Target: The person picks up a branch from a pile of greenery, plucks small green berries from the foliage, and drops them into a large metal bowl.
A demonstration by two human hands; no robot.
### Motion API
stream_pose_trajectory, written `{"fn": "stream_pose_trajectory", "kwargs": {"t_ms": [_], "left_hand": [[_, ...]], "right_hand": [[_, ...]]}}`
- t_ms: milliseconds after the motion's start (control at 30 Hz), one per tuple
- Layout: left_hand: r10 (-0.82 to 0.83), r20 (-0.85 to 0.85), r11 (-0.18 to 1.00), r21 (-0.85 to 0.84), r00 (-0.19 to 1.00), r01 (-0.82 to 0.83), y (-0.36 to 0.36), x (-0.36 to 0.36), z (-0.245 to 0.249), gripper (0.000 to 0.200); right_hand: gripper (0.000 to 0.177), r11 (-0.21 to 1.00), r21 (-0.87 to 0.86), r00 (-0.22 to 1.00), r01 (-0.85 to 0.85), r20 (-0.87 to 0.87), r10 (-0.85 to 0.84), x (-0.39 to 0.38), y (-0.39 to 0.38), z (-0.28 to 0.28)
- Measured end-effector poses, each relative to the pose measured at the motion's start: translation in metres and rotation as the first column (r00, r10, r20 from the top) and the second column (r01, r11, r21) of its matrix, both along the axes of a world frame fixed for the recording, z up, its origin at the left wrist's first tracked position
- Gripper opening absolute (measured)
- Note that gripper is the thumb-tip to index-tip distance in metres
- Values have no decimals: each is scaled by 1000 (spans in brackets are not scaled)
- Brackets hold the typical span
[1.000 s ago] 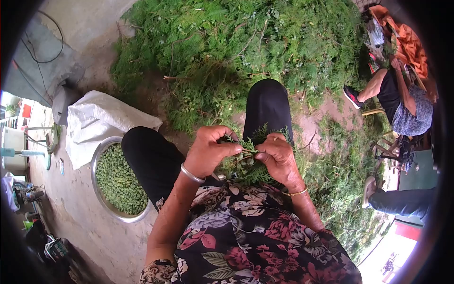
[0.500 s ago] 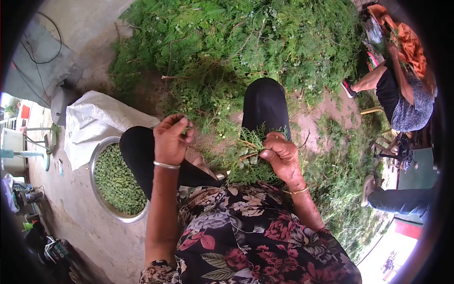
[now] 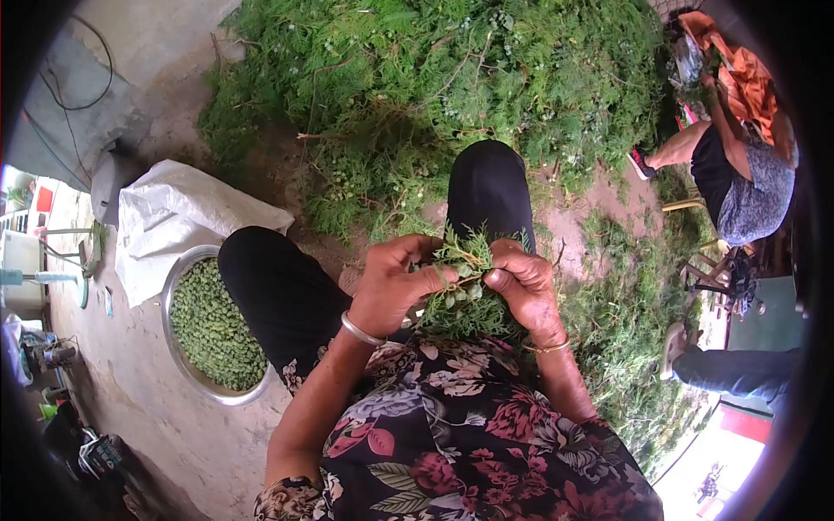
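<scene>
My right hand (image 3: 524, 286) pinches a green sprig (image 3: 466, 260) with flat scaly leaves and small pale green cones, held in front of my lap. From the other side, my left hand (image 3: 401, 280) reaches to the same sprig, its thumb and finger closed at the cones. More foliage (image 3: 465, 317) hangs below the sprig onto my lap. A metal basin (image 3: 217, 398) stands beside my left knee, with many small green cones (image 3: 215, 326) in it.
A large heap of cut green branches (image 3: 417, 69) lies on the floor ahead. A white sack (image 3: 178, 217) is behind the basin. At the right a seated person (image 3: 756, 195) is by an orange cloth (image 3: 751, 82); another person's leg (image 3: 738, 369) shows below.
My left hand has moved right, from above my left knee to the sprig, and now touches it. My right hand stays nearly in place with the sprig.
</scene>
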State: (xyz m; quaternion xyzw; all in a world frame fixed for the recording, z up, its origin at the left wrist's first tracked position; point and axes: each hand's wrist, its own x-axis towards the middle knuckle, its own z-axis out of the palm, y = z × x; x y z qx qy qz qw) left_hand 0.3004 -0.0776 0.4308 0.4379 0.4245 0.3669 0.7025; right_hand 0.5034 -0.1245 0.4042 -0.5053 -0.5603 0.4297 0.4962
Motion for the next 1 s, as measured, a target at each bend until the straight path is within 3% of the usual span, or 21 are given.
{"fn": "stream_pose_trajectory", "kwargs": {"t_ms": [67,200,267,300,433,467,500,533,600,667,700,733,767,867,1000], "left_hand": [[-44,-200,909,399,979,122,5,-4,-15,30],[8,-196,927,370,981,66,4,-3,-3,32],[-142,-197,899,384,970,210,8,-4,-3,28],[-139,-199,900,384,970,208,8,-5,-2,28],[-321,-149,924,168,935,344,8,-4,0,26],[-366,-127,924,68,922,376,0,-6,-1,27],[-367,-127,924,70,922,377,-6,-6,-6,27],[-285,-178,907,269,942,325,-13,-6,-13,27],[-193,-212,845,460,958,272,-16,-6,-27,27],[-95,-148,559,810,984,176,-13,-5,-37,26],[-97,-148,560,810,984,177,-12,-3,-32,26],[-220,-80,788,573,972,225,-12,-2,-22,21],[-277,-31,862,434,960,263,-6,-1,-20,18],[-363,124,932,30,924,362,2,1,-20,6],[-327,-5,929,182,945,322,-1,7,-13,13]], "right_hand": [[18,1000,21,999,-15,43,14,1,0,0],[18,995,83,987,-51,155,38,1,2,2],[17,994,85,987,-68,148,55,2,3,1],[17,993,88,987,-84,141,71,3,4,1],[15,995,26,986,-94,141,89,1,5,11],[14,992,62,980,-107,175,95,-2,-2,12],[14,986,110,972,-124,212,99,-4,-2,12],[14,986,108,972,-124,211,99,-4,-2,12],[13,986,109,965,-126,246,96,-4,-2,12],[13,986,110,964,-128,246,97,-3,-2,10],[12,985,111,964,-131,244,101,-3,-2,9],[12,985,111,965,-130,244,100,-3,-2,9],[12,981,146,968,-124,233,88,-2,7,8],[13,980,163,970,-114,232,74,-1,6,6],[14,982,154,961,-112,269,67,0,6,6]]}}
